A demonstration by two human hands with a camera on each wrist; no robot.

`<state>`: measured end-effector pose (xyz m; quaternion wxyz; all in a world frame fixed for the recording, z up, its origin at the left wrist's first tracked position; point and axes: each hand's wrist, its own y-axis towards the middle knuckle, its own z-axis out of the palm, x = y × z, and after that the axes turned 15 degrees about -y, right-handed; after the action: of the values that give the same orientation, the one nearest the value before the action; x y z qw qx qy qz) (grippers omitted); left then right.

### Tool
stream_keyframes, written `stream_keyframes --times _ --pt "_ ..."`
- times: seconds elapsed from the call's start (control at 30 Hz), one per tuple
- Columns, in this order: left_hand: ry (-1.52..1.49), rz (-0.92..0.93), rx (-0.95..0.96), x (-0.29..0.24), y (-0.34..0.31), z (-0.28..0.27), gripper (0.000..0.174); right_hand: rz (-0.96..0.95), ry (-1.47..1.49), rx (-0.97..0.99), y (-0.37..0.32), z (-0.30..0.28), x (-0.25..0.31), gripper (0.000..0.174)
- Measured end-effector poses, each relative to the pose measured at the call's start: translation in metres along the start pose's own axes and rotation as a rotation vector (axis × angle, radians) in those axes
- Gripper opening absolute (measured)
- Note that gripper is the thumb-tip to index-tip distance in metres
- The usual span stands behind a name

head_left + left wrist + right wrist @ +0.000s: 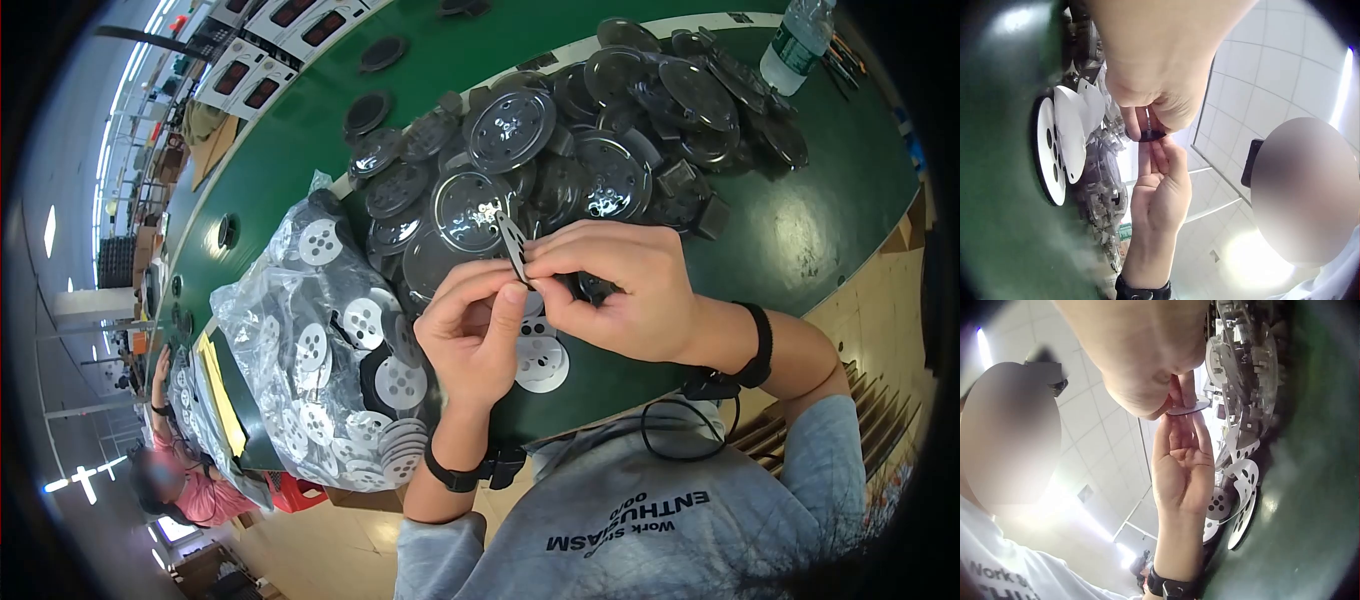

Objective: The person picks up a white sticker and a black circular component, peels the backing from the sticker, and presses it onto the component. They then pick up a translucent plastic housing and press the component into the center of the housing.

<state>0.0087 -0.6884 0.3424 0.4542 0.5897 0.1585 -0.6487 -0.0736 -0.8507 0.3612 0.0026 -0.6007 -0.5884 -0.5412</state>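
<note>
Both hands meet in front of the chest around one thin round disc (512, 244), seen nearly edge-on, white on one face and dark on the other. My left hand (474, 335) pinches its near edge between thumb and fingers. From the other side my right hand (625, 285) pinches it too. In the right wrist view the disc (1190, 406) lies between the fingertips of both hands. White discs with holes (541, 362) lie on the table just below the hands.
A clear plastic bag (290, 290) of white discs lies at left. Clear and dark round plastic parts (510, 130) are heaped beyond the hands. A bottle (797, 48) stands at upper right. Another person (195, 480) is at far left.
</note>
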Motion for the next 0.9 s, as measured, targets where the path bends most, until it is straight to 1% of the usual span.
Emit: stream_keyframes --times 0.1,0.2,0.3,0.5,0.6,0.8,0.9 --pt "-0.007 0.041 0.019 -0.001 0.000 0.005 0.012 -0.035 -0.047 -0.048 -0.001 0.004 0.001 0.014" --pt "0.010 0.081 0.023 0.001 -0.002 0.009 0.012 -0.054 -0.086 -0.043 -0.002 0.003 -0.001 0.014" --pt "0.006 0.048 -0.015 0.000 -0.002 0.008 0.012 -0.016 -0.038 -0.040 0.000 0.002 0.003 0.015" --pt "0.010 0.053 -0.023 0.001 -0.003 0.006 0.011 -0.067 -0.048 -0.063 -0.001 0.004 0.001 0.014" --pt "0.045 0.045 -0.018 0.000 -0.003 0.006 0.011 -0.063 -0.049 -0.069 -0.002 0.006 0.002 0.015" --pt "0.048 0.060 -0.028 0.002 -0.005 0.013 0.011 -0.184 -0.194 -0.073 -0.005 0.011 -0.003 0.020" --pt "0.046 0.048 -0.063 0.003 -0.005 0.016 0.009 -0.194 -0.229 -0.001 -0.005 0.011 -0.005 0.020"
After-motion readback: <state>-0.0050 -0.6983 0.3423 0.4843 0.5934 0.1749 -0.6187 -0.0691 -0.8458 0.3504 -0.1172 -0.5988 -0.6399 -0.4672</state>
